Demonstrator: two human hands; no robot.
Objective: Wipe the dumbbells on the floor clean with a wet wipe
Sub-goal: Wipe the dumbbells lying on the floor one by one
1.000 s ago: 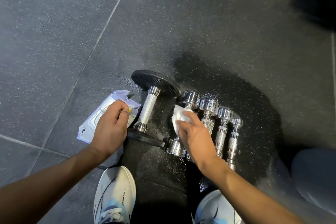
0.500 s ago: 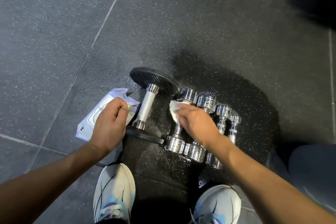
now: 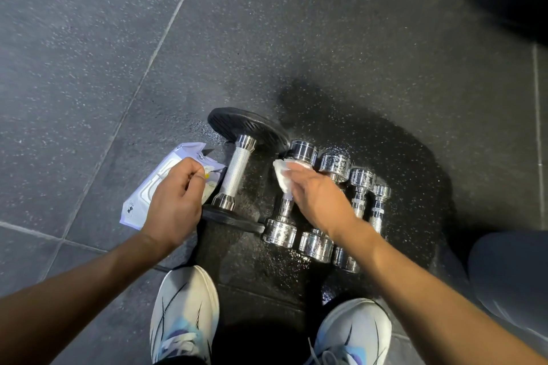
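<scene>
Right hand [image 3: 314,198] pinching wet wipe [image 3: 283,176] against chrome dumbbell [image 3: 289,195], its long axis running away from the shoes [image 3: 184,314], left hand [image 3: 175,201] gripping wipes pack [image 3: 160,187] beside it

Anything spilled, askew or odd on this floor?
A dark wet patch spreads over the floor around and beyond the chrome dumbbells, with glistening droplets near the shoes. The dumbbells lie in a tidy row; nothing looks damaged. The right hand holds the wipe.

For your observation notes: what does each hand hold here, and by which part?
The right hand presses a crumpled wet wipe under its fingers against the largest chrome dumbbell. The left hand pinches the wipes packet at its opening.
</scene>
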